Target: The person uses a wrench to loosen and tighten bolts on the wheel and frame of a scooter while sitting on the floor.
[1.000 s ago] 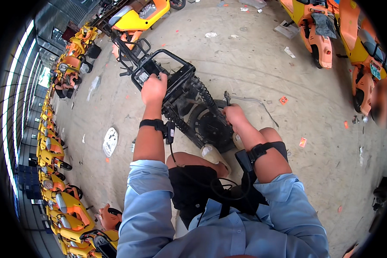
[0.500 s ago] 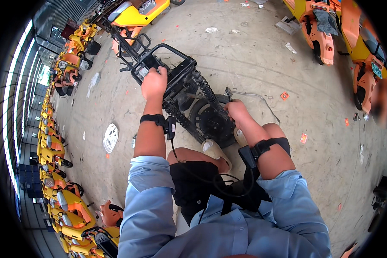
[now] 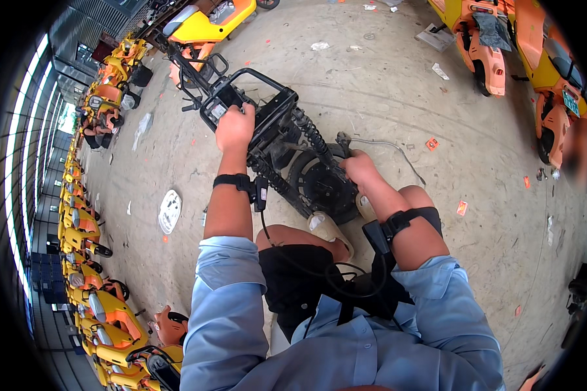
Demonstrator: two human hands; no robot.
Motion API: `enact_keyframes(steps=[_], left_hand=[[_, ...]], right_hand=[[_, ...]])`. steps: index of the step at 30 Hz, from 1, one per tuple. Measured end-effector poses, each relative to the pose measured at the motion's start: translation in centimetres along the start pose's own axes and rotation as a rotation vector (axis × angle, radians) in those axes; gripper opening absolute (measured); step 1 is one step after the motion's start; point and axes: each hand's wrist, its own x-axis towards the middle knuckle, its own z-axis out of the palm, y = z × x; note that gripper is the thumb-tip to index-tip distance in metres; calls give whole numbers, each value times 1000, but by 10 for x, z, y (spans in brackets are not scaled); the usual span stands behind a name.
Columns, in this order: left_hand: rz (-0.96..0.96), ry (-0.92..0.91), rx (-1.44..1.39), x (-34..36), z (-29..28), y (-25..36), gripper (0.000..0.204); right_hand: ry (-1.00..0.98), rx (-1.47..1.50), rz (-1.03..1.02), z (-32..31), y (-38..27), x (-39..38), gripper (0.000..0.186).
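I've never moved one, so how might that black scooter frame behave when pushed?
The black scooter frame looks stiff and probably heavy, given its tubular build. Its round rear wheel may let it roll and, being narrow, perhaps tip.

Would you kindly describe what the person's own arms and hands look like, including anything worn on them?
The light-blue fabric sleeves are rolled up. Each forearm wears a black strap with a black box-shaped device; a thin black cable leaves the left device. Left hand and right hand are bare.
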Motion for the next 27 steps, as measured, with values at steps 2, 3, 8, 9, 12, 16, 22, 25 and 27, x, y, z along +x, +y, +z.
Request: enact_keyframes(steps=[2,3,8,9,12,16,22,25,27], left_hand=[[1,-4,-3,0,0,0,53],[2,-2,-5,1,0,0,53],[24,5,-11,1,2,-1,53],[24,8,-12,1,3,-1,53],[17,14,-14,-1,2,-3,53],[24,15,-14,-1,1,3,54],[15,20,10,1,1,-2,53],[3,11,4,-3,1,3,53],[-1,7,-7,-3,-2,5,52]], right_hand=[[0,-10,-40,1,2,0,27],[3,-7,-55,1,2,0,29],[3,24,-114,5,12,7,35],[-2,19,-106,5,13,7,36],[8,2,-137,6,12,6,36],[82,-82,-258,7,21,16,33],[74,-167,-222,13,7,0,36],[71,-255,-208,15,-4,3,37],[58,-395,-243,15,-27,6,39]])
